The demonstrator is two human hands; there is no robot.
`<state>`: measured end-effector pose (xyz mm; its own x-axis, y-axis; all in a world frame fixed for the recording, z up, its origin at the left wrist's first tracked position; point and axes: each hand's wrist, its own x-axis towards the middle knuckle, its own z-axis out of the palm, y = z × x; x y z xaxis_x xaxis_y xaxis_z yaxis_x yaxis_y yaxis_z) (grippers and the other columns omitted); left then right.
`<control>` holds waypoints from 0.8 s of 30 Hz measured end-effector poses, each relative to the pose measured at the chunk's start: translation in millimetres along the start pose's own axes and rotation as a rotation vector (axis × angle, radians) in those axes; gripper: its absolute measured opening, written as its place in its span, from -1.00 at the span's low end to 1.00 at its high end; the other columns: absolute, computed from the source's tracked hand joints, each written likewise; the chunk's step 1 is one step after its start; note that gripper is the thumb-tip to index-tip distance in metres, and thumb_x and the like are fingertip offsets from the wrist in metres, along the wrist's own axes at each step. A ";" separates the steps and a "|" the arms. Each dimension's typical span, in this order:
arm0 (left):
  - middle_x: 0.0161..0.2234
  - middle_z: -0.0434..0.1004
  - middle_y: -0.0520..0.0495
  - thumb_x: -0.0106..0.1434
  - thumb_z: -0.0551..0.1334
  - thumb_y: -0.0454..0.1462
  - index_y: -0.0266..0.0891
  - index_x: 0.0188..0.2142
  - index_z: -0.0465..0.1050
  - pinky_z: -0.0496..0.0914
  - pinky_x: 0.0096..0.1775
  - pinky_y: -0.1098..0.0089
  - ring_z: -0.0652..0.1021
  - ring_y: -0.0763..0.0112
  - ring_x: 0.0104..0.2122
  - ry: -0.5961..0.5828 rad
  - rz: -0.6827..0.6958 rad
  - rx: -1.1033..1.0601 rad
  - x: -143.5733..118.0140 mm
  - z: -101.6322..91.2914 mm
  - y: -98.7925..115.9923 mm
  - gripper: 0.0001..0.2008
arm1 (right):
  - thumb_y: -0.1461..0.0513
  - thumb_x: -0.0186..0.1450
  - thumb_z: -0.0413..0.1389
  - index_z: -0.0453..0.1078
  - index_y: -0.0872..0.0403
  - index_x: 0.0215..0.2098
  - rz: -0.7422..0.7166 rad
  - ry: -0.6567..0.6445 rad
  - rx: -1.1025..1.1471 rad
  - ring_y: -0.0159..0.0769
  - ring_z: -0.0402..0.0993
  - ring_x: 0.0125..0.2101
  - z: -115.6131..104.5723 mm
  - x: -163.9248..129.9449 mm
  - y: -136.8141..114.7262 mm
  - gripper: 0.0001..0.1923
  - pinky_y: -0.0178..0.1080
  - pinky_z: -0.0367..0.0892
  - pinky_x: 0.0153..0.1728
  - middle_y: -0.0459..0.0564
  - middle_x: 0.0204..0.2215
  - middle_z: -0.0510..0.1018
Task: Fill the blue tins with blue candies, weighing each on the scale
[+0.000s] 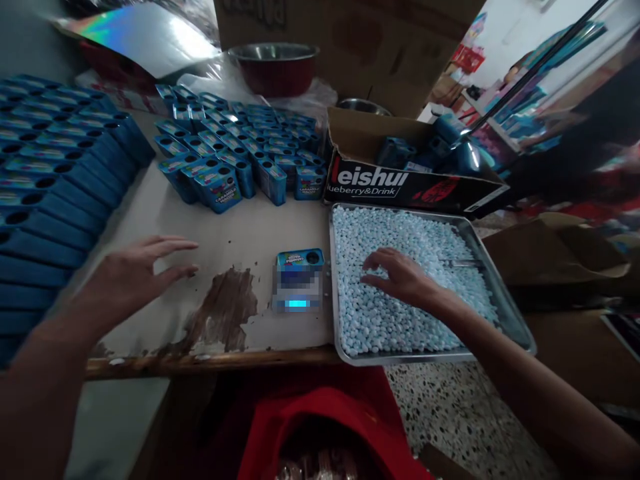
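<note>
My left hand (133,273) hovers over the worn tabletop (235,233) with fingers spread, holding nothing. My right hand (400,275) rests palm down on a heap of small pale blue candies (380,320) in a metal tray (505,313), fingers slightly apart; whether it pinches any candies is hidden. Between the hands a small blue tin (300,259) sits on a little scale (297,290) with a lit display. Upright blue tins (240,153) stand in rows behind it.
Stacked blue tins (45,200) fill the left side. A cardboard box (400,180) with more blue tins lies behind the tray. A red-sided metal bowl (275,67) stands at the back. A red bag (330,427) sits below the table edge.
</note>
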<state>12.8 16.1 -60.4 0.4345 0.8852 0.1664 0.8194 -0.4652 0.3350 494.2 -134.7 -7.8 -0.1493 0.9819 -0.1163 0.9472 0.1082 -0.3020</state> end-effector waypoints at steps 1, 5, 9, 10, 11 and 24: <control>0.15 0.65 -0.05 0.37 0.18 0.14 -0.06 0.10 0.61 0.47 -0.09 0.25 0.58 0.26 -0.36 -0.012 -0.004 -0.017 -7.2 3.8 8.2 -0.49 | 0.11 0.40 0.35 0.54 0.03 0.01 -0.066 -0.045 -0.026 -0.02 0.57 0.01 5.1 -1.2 7.4 -0.72 -0.02 0.45 -0.01 0.13 -0.01 0.67; 0.08 0.70 -0.05 0.36 0.23 0.12 -0.06 0.03 0.63 0.45 -0.19 0.25 0.41 0.40 -0.58 -0.016 -0.037 -0.092 -25.9 7.5 39.7 -0.55 | 0.11 0.46 0.25 0.36 0.06 0.23 -0.247 -0.048 0.016 0.09 0.35 0.34 30.1 10.9 17.9 -0.56 0.15 0.30 0.31 0.27 0.32 0.45; 0.10 0.69 -0.04 0.40 0.26 0.10 -0.04 0.06 0.64 0.44 -0.20 0.24 0.28 0.50 -0.66 0.053 -0.072 -0.063 -36.9 -3.6 57.4 -0.58 | 0.14 0.50 0.13 0.29 0.08 0.20 -0.350 -0.022 0.062 0.05 0.39 0.23 50.5 27.1 11.1 -0.64 0.10 0.39 0.22 0.27 0.21 0.47; 0.10 0.70 -0.03 0.41 0.27 0.09 -0.03 0.07 0.64 0.44 -0.20 0.24 0.27 0.50 -0.66 0.072 -0.081 -0.048 -39.0 -6.3 59.9 -0.59 | 0.15 0.51 0.10 0.30 0.11 0.18 -0.371 -0.019 0.020 0.07 0.38 0.21 53.8 28.1 8.5 -0.67 0.10 0.39 0.20 0.30 0.20 0.46; 0.10 0.70 -0.03 0.41 0.27 0.08 -0.03 0.07 0.64 0.44 -0.20 0.25 0.27 0.51 -0.65 0.082 -0.090 -0.037 -40.7 -8.3 62.2 -0.60 | 0.16 0.52 0.06 0.32 0.13 0.15 -0.390 -0.022 -0.034 0.09 0.37 0.19 56.0 27.6 6.0 -0.70 0.09 0.38 0.18 0.32 0.18 0.46; 0.06 0.70 -0.12 0.41 0.31 -0.06 -0.12 0.10 0.64 0.53 0.08 0.19 0.68 0.14 -0.06 0.046 0.006 -0.197 -32.8 20.2 79.0 -0.64 | 0.04 0.48 0.13 0.46 0.05 0.11 -0.481 -0.332 -0.391 0.05 0.49 -0.10 31.2 26.0 7.5 -0.65 0.02 0.34 -0.07 0.15 -0.07 0.59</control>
<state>70.8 -49.9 -58.1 0.4180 0.8839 0.2099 0.7259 -0.4639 0.5078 488.6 -113.2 -42.6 -0.5968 0.7186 -0.3569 0.7778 0.6274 -0.0374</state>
